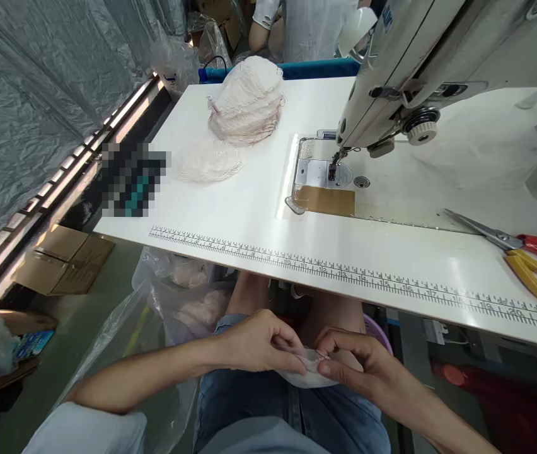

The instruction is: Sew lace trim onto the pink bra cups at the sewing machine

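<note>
Over my lap, below the table's front edge, both hands pinch a small piece of white fabric [307, 377]. My left hand [268, 345] grips its left part between thumb and fingers. Close beside it, my right hand [356, 358] pinches the right part, where a thin reddish thread or edge shows. The fabric hangs down between the hands onto my jeans, and its exact shape is partly hidden by the fingers. On the table ahead lie a stack of white lace-edged fabric pieces [249, 98] and a single flat white lace piece [208, 162].
A sewing machine [405, 82] stands at the right of the white table [230, 208], which has a printed ruler edge. Scissors [517, 243] with red and yellow handles lie at right. A plastic bag [193, 302] hangs under the table. Behind it is another person's arm [261, 28].
</note>
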### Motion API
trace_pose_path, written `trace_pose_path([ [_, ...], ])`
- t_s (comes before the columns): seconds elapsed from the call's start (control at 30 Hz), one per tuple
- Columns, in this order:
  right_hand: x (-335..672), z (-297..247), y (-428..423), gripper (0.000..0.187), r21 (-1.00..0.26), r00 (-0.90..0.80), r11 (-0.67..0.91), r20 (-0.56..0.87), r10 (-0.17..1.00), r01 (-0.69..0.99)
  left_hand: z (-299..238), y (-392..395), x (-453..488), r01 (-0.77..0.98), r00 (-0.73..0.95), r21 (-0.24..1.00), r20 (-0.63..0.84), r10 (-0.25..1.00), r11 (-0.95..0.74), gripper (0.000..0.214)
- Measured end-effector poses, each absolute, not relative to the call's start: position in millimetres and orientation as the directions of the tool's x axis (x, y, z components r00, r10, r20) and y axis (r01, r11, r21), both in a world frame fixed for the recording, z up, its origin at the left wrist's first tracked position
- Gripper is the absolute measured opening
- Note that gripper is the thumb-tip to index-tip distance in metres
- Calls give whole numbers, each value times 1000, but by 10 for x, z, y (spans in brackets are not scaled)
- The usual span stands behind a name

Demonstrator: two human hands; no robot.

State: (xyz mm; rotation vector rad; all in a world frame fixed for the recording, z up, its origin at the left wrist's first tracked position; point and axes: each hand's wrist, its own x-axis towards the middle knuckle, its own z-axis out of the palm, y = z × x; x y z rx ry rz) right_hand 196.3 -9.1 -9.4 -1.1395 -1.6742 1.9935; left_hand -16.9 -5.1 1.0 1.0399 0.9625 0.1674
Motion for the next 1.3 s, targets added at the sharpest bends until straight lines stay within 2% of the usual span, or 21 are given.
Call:
trace_pose_path([
  [0.33,2045,-204,-106,23,-905,-636,-359,-418,649,229,19,-62,-260,318,604,776,-608,515,544,25],
  [0.7,1950,-144,-103,25,-902,-691,-356,-419,590,243,24,-89,-223,305,614,759,-618,490,575,26],
  [0.87,1943,-154,-81,29,-885,-673,-417,-437,596,205,-2,-99,-301,300,624,774,-602,499,558,25],
  [1.13,2010,-165,-73,23,-858,-645,-482,-471,601,178,13,-81,-369,349,634,797,-589,502,494,30],
  [1.3,2065,-191,-68,24,-859,-628,-470,-482,612,201,-28,-102,-381,329,589,773,-616,522,542,24],
])
